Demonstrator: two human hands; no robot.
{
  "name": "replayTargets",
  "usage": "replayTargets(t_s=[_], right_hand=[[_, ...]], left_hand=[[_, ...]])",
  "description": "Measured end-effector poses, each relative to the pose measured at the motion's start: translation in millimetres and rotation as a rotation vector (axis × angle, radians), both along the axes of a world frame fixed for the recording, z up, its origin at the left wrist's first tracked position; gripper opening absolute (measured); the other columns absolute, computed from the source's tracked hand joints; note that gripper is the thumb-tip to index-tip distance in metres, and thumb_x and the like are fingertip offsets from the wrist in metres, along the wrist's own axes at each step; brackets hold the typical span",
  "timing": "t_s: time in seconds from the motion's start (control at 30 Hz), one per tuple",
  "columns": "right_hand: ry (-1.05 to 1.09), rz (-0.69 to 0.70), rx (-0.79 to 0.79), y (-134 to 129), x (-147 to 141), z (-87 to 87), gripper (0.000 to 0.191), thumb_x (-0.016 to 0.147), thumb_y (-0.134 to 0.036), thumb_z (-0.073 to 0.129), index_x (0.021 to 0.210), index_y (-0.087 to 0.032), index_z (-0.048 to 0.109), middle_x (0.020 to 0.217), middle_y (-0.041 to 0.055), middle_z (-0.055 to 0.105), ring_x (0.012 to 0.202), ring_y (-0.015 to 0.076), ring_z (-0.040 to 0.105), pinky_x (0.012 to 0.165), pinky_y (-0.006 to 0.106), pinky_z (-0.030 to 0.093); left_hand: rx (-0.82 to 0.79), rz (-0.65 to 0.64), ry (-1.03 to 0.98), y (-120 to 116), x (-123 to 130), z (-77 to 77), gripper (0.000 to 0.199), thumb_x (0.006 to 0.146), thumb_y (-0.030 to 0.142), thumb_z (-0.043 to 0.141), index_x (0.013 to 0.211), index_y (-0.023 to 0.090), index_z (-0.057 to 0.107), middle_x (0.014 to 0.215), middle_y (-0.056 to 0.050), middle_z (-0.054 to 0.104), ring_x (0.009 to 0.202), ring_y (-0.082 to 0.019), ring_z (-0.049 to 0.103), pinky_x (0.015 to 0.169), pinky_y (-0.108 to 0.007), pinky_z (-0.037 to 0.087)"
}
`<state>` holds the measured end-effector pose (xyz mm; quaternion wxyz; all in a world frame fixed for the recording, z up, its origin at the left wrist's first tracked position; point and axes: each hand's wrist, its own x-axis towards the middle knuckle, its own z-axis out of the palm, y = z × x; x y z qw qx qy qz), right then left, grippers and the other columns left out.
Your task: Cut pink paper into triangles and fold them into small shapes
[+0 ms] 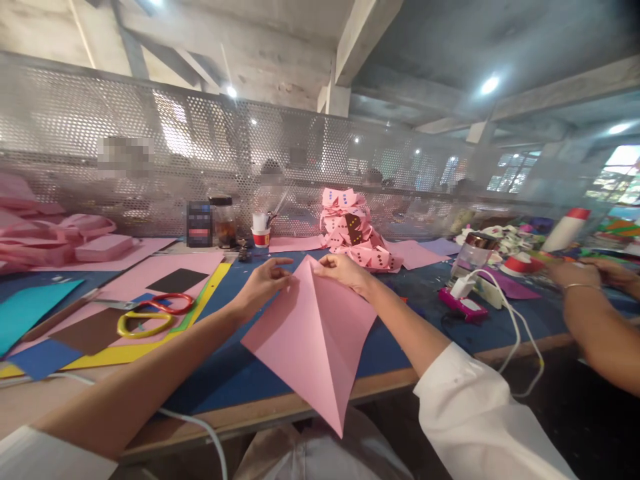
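A square pink sheet of paper with a crease down its middle is held up in front of me, one corner pointing down past the table edge. My right hand pinches its top corner between thumb and fingers. At the upper left edge of the sheet is my left hand, fingers bent and apart, with the index finger lifted; its fingertips are at or just touching the paper. Left of that arm, red-and-yellow-handled scissors lie on coloured paper sheets.
A pile of folded pink paper pieces with dots stands behind the sheet. A jar, a paper cup and a phone are at the back. A magenta power strip with a white cable lies right, near another person's arm.
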<state>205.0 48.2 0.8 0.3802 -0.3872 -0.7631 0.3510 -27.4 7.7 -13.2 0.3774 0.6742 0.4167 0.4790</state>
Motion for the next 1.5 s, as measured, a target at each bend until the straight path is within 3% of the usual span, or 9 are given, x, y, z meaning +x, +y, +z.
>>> replayTargets(t_s=[0.23, 0.33, 0.47, 0.6, 0.9, 1.07, 1.23, 1.37, 1.5], right_hand=[[0.094, -0.07, 0.469, -19.0, 0.1, 96.3, 0.016, 0.088, -0.031, 0.069, 0.093, -0.016, 0.067, 0.093, 0.0019, 0.069, 0.084, 0.0127, 0.06, 0.082, 0.027, 0.046], [0.074, -0.094, 0.728, -45.0, -3.9, 115.2, 0.01, 0.094, -0.029, 0.065, 0.095, -0.02, 0.068, 0.095, 0.0001, 0.069, 0.088, 0.0133, 0.059, 0.085, 0.029, 0.046], [0.0, -0.09, 0.914, -84.0, -6.9, 93.0, 0.01, 0.095, -0.024, 0.066, 0.105, -0.024, 0.067, 0.104, 0.0015, 0.067, 0.099, 0.0169, 0.06, 0.09, 0.033, 0.047], [-0.278, 0.058, 0.948, -114.6, -2.7, 64.5, 0.015, 0.101, -0.018, 0.056, 0.108, -0.028, 0.064, 0.104, -0.001, 0.073, 0.104, 0.0187, 0.061, 0.1, 0.039, 0.043], [-0.228, -0.053, 1.133, -115.3, -11.5, 96.9, 0.02, 0.103, -0.023, 0.052, 0.115, -0.033, 0.064, 0.117, -0.0029, 0.071, 0.117, 0.0216, 0.059, 0.105, 0.044, 0.04], [-0.417, 0.062, 1.075, -100.3, -0.9, 33.3, 0.032, 0.097, -0.009, 0.053, 0.117, -0.031, 0.065, 0.118, -0.0012, 0.074, 0.119, 0.0205, 0.061, 0.105, 0.043, 0.041], [-0.71, 0.072, 0.822, -102.4, 28.3, -14.9, 0.061, 0.08, 0.006, 0.047, 0.129, -0.026, 0.064, 0.133, 0.0055, 0.068, 0.135, 0.0241, 0.052, 0.115, 0.051, 0.032], [-0.795, 0.223, 0.574, -126.1, 32.5, 6.6, 0.075, 0.071, 0.003, 0.049, 0.138, -0.031, 0.058, 0.143, 0.005, 0.06, 0.137, 0.0213, 0.051, 0.119, 0.043, 0.034], [-0.636, 0.321, 0.496, -135.5, -9.5, 43.9, 0.048, 0.086, -0.008, 0.055, 0.128, -0.031, 0.063, 0.13, 0.0027, 0.068, 0.124, 0.0184, 0.061, 0.111, 0.034, 0.044]], left_hand=[[0.156, 0.002, -0.158, -1.0, -25.1, 40.6, 0.047, 0.07, 0.039, 0.083, 0.109, 0.017, 0.071, 0.091, -0.005, 0.073, 0.082, -0.018, 0.067, 0.08, -0.034, 0.053], [0.287, 0.14, -0.176, -13.0, -33.5, 54.1, 0.033, 0.074, 0.035, 0.08, 0.101, 0.017, 0.073, 0.093, -0.005, 0.073, 0.083, -0.017, 0.066, 0.08, -0.031, 0.053], [0.483, 0.286, -0.066, -31.9, -41.6, 53.7, 0.017, 0.082, 0.026, 0.066, 0.096, 0.02, 0.073, 0.096, -0.002, 0.073, 0.092, -0.018, 0.066, 0.088, -0.032, 0.05], [0.448, 0.303, 0.032, -40.6, -44.6, 41.6, 0.018, 0.084, 0.025, 0.059, 0.095, 0.02, 0.073, 0.097, -0.002, 0.074, 0.093, -0.02, 0.066, 0.092, -0.035, 0.049], [0.454, 0.362, -0.099, -35.4, -50.2, 43.6, 0.021, 0.089, 0.029, 0.059, 0.102, 0.021, 0.072, 0.106, -0.003, 0.074, 0.1, -0.019, 0.066, 0.093, -0.031, 0.049], [0.465, 0.343, 0.04, -37.0, -54.4, 37.3, 0.025, 0.092, 0.034, 0.056, 0.108, 0.023, 0.071, 0.115, -0.003, 0.073, 0.109, -0.022, 0.065, 0.1, -0.035, 0.048], [0.493, -0.123, 0.507, -39.5, -30.3, 5.4, 0.033, 0.097, 0.032, 0.052, 0.127, 0.029, 0.066, 0.136, -0.003, 0.066, 0.13, -0.025, 0.056, 0.113, -0.042, 0.039], [0.577, -0.337, 0.783, -38.3, -17.0, -18.7, 0.038, 0.096, 0.021, 0.05, 0.128, 0.032, 0.066, 0.138, -0.004, 0.066, 0.132, -0.025, 0.056, 0.115, -0.043, 0.035], [0.556, -0.259, 0.798, -39.8, -12.8, -28.3, 0.021, 0.096, 0.03, 0.058, 0.111, 0.028, 0.072, 0.122, -0.005, 0.071, 0.115, -0.025, 0.065, 0.107, -0.039, 0.045]])
